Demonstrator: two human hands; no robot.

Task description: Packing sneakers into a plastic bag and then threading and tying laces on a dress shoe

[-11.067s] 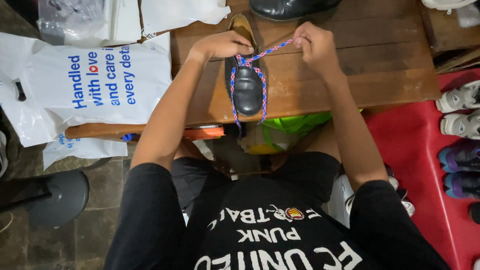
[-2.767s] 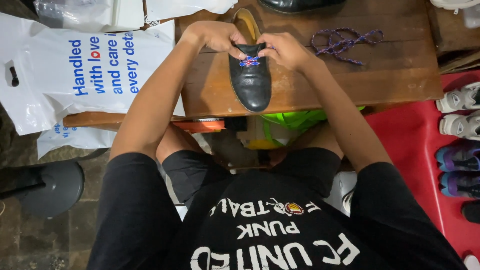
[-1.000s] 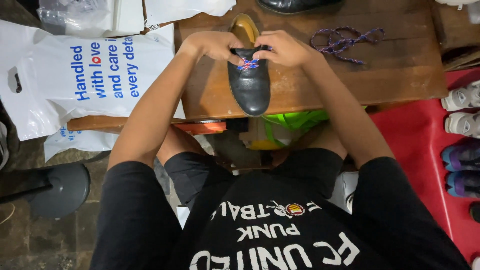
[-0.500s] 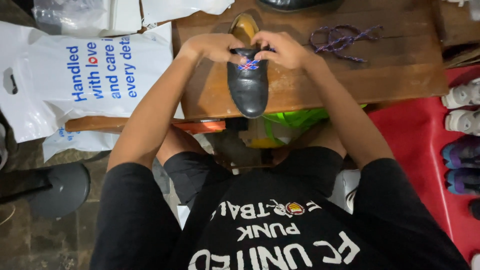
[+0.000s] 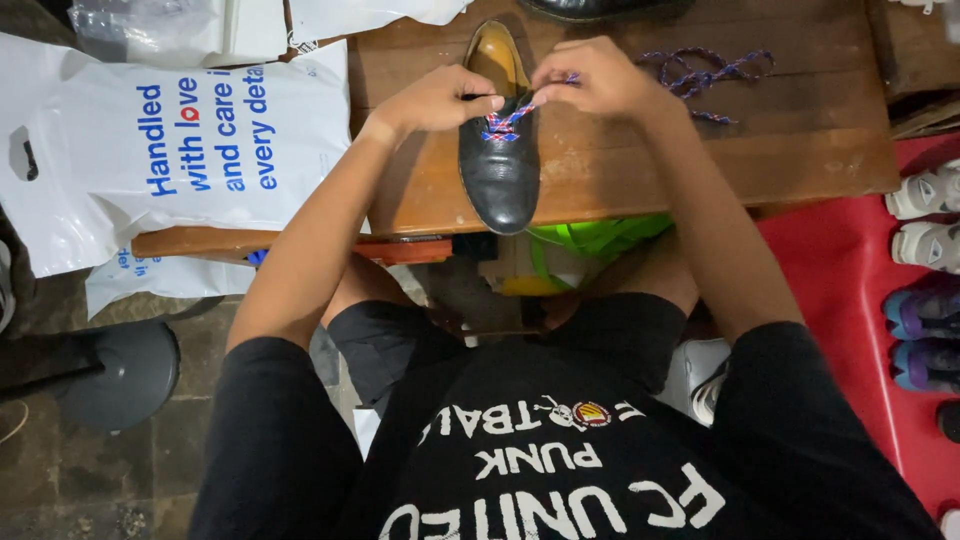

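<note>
Black shoe [image 5: 498, 172] flat on the wooden table [image 5: 620, 175], toe toward the near edge, tan lining showing at the heel end. Blue-and-red lace [image 5: 503, 124] crossed over the tongue. Left hand [image 5: 437, 97] just left of the shoe's opening, grip pinched shut on the lace. Right hand [image 5: 592, 77] just right of it, fingers closed on the other run of the same lace. Loose lace end [image 5: 705, 75] bunched on the table beyond the right hand. White plastic bag [image 5: 180, 150] with blue print hanging off the table's left side. Green thing [image 5: 590, 238] under the table edge. Red mat [image 5: 850, 300] to the right, sneakers [image 5: 925, 255] lined along it. Round grey base [image 5: 115, 375] on the floor at left.
</note>
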